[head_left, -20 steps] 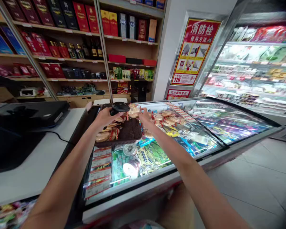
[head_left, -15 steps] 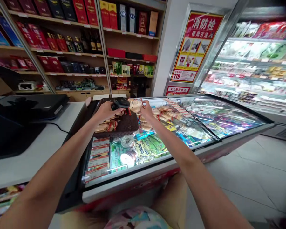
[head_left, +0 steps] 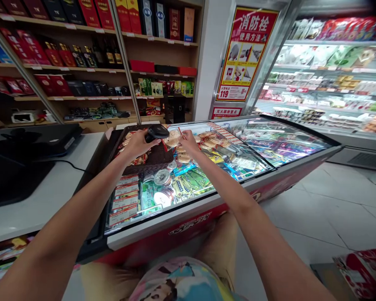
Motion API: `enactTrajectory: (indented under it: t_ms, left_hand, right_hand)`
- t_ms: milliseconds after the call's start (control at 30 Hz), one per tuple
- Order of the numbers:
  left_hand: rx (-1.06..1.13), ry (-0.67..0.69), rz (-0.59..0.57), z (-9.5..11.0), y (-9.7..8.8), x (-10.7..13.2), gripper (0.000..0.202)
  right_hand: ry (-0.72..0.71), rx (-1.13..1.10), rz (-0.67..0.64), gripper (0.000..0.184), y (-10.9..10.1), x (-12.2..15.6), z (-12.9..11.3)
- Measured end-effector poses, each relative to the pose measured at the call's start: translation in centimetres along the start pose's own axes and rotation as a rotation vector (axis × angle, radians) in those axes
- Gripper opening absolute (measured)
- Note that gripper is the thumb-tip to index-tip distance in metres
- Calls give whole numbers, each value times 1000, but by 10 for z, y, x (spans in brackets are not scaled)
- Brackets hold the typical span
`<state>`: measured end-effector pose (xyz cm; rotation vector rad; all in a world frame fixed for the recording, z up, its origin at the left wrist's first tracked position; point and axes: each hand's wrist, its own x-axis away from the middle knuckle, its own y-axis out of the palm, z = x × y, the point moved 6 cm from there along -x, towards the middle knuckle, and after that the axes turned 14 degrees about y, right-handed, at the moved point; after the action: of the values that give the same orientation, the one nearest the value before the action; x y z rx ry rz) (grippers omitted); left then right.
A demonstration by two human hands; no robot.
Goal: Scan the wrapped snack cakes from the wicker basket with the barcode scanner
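At a shop's glass-topped chest freezer (head_left: 188, 209), a dark woven tray (head_left: 150, 161) rests on the glass beside round packaged pastries (head_left: 184, 158). Above them the two hands stay a little apart: the left hand (head_left: 139, 144) grips a black handheld barcode scanner (head_left: 158, 133), and the right hand (head_left: 188, 142) pinches something thin and red, probably a packet's edge.
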<state>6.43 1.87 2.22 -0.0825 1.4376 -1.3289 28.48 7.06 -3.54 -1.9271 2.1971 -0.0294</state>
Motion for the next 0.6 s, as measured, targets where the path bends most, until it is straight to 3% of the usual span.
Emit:
enactTrajectory:
  t_ms: [200,367,600]
  left_hand:
    - [-73,66,-19,5,3,4,45]
    - [1,109,-39,6,15,2,51]
    - [153,-26,-116,6,28,10,48]
  right_hand:
    - [38,-89,32,18,-12,4,11]
    - [119,-143,11,20,-17,9,17]
    - [172,-201,0,22,-27,13,25]
